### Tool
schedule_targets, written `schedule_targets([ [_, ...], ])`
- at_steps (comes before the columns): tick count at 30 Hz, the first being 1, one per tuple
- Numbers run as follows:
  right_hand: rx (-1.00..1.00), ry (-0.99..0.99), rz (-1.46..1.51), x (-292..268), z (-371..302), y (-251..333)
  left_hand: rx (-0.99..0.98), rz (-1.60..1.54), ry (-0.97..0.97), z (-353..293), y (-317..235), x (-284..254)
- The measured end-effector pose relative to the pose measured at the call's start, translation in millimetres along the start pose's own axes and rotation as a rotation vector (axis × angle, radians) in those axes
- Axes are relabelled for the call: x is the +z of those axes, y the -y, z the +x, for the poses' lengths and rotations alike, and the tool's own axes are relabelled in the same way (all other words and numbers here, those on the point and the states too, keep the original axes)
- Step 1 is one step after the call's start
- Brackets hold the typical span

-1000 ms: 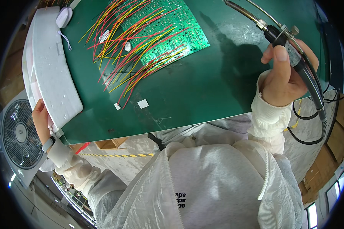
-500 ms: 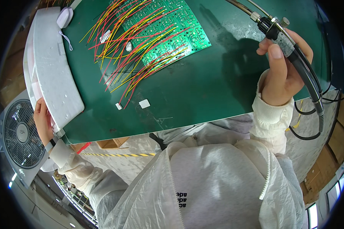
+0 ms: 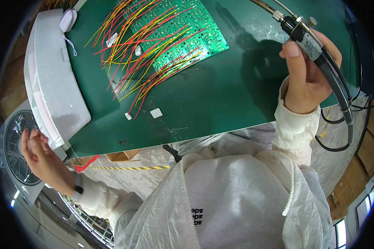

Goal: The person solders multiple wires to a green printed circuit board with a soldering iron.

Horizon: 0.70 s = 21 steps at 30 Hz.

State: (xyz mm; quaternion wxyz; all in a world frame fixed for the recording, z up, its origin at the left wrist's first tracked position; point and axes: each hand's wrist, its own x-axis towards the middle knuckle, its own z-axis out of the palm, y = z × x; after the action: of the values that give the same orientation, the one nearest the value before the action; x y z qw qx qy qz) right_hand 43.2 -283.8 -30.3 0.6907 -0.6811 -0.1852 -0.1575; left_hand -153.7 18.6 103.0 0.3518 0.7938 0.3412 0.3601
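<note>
My right hand (image 3: 307, 83), above the right side of the green table (image 3: 220, 103), is closed round a soldering iron (image 3: 313, 50). A metal feed tube runs along this black-and-grey tool, and its tip end lies beyond the top of the view. Off the table's left edge, my left hand (image 3: 47, 162) is raised with loosely bent fingers apart and nothing in them. It is nearest to the white foam block (image 3: 60, 83) and a fan. A panel of green circuit boards (image 3: 212, 39) lies at the far middle, with red and yellow wires (image 3: 133, 62) sticking out leftward.
A grey fan (image 3: 18, 145) stands beyond the table's left edge. By the foam lies a small white-lilac device (image 3: 68, 20) with a strap loop. White scraps (image 3: 156, 113) lie near the wires. A black cable (image 3: 334, 149) hangs at the right. Cardboard (image 3: 122, 155) shows below the table edge.
My left hand has come away from the foam block's edge, moving down and outward, and its fingers now show fully. My right hand has barely shifted, still gripping the soldering iron.
</note>
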Motion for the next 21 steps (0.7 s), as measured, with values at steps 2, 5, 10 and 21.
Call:
schedule_targets([
  [2,-0.004,0.002,0.005,1,0,-1,-0.067,-0.062,0.198,-37,-18,27],
  [5,-0.032,0.014,0.037,-4,0,-5,-0.212,-0.35,0.506,-88,-24,87],
  [10,0.07,-0.051,0.032,1,0,1,-0.588,-0.55,0.594,-138,-41,147],
  [21,0.06,-0.028,0.024,1,3,0,-0.343,-0.455,0.861,-146,-28,176],
])
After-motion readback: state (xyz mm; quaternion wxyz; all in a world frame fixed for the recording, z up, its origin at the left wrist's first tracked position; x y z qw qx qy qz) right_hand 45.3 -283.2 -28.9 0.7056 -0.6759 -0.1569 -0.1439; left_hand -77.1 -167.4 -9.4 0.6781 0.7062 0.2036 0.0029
